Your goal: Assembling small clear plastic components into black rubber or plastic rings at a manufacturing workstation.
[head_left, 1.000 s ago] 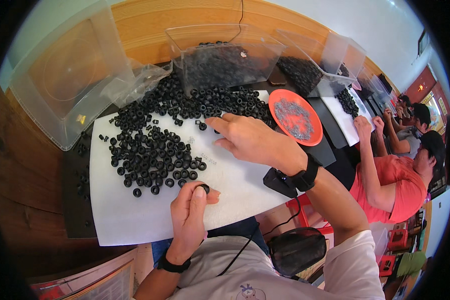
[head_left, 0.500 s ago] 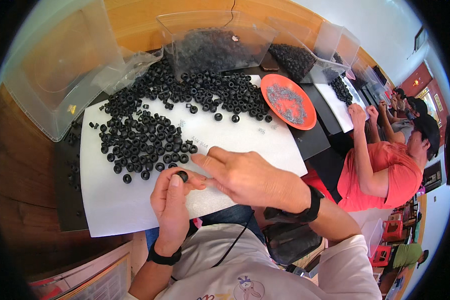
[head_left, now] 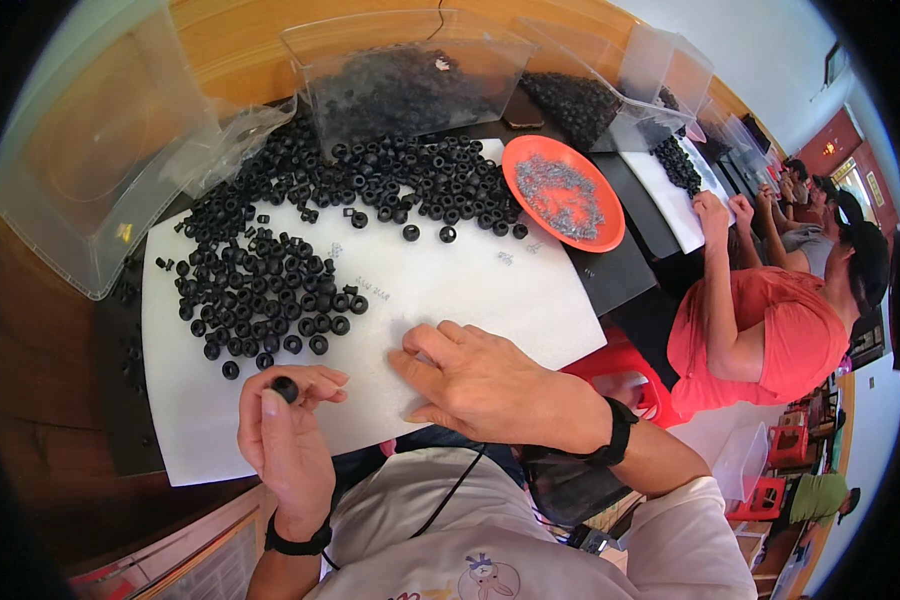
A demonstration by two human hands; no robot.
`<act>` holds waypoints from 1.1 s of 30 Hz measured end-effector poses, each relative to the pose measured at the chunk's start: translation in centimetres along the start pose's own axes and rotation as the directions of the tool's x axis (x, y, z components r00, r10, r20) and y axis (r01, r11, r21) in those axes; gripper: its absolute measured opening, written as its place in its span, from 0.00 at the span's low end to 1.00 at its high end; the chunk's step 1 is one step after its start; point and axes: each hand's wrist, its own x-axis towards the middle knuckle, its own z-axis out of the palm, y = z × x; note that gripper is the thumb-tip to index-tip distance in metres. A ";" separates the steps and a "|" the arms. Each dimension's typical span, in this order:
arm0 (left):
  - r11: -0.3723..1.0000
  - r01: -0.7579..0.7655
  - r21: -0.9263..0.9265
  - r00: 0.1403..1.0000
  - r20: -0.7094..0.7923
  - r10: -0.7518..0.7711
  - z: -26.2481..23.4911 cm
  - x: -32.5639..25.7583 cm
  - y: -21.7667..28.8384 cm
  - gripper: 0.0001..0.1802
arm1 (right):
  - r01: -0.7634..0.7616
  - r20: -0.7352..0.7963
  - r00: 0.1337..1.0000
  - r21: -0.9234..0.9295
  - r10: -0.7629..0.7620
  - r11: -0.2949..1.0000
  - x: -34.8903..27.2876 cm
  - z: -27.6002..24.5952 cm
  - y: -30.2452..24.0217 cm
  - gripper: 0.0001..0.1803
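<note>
My left hand [head_left: 288,450] is closed, pinching a black ring-shaped part [head_left: 285,388] between thumb and fingers, above the near left of a white foam sheet [head_left: 470,290]. The part is round and its dark hollow faces up. To the right, my right hand [head_left: 475,385] hovers over the sheet with fingers bent and the thumb apart from them; nothing shows between them. Beyond my left hand lies a loose spread of similar black parts [head_left: 270,300]. A few tiny silvery pieces [head_left: 373,290] lie on the sheet.
An orange plate [head_left: 611,222] with many small silvery pieces stands at the far right of the sheet. Clear plastic bins [head_left: 410,95] with black parts line the back. Another clear bin [head_left: 65,235] leans at left. To the right, a person in a red shirt [head_left: 750,330] sits working.
My hands have drawn apart: the left moved left and nearer with the black part, and the right came away from it, its fingers now more bent. The view has shifted slightly.
</note>
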 end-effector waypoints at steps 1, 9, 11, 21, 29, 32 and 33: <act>0.998 0.063 -0.003 0.998 -0.013 -0.063 0.3 0.1 0.2 0.16 | 0.005 0.004 1.000 0.006 -0.005 1.000 -0.2 -0.2 0.0 0.30; 0.977 0.212 -0.011 0.976 0.055 -0.211 0.5 -0.1 -0.7 0.15 | 0.095 -0.012 0.995 -0.090 -0.097 0.991 0.3 0.0 -1.2 0.26; 0.970 0.242 -0.040 0.969 0.068 -0.239 0.7 0.1 -0.9 0.15 | 0.070 -0.062 0.995 -0.094 -0.076 0.993 0.1 -0.8 -0.7 0.25; 0.931 0.357 -0.076 0.932 0.099 -0.350 0.1 0.3 -0.9 0.15 | 0.154 -0.247 0.961 0.112 -0.123 0.982 3.2 -0.3 -1.9 0.20; 0.928 0.359 -0.097 0.914 0.235 -0.329 -0.9 0.2 -1.0 0.13 | 0.032 -0.107 0.994 -0.011 -0.033 0.999 6.5 -4.2 2.9 0.19; 0.927 0.374 -0.030 0.898 0.261 -0.354 -0.9 0.5 -1.3 0.13 | 0.049 -0.023 0.998 -0.175 -0.054 0.983 10.0 -4.2 5.9 0.17; 0.924 0.383 -0.015 0.894 0.256 -0.366 -0.8 0.5 -1.2 0.12 | 0.042 -0.002 0.999 -0.215 -0.044 0.976 11.4 -4.0 6.6 0.14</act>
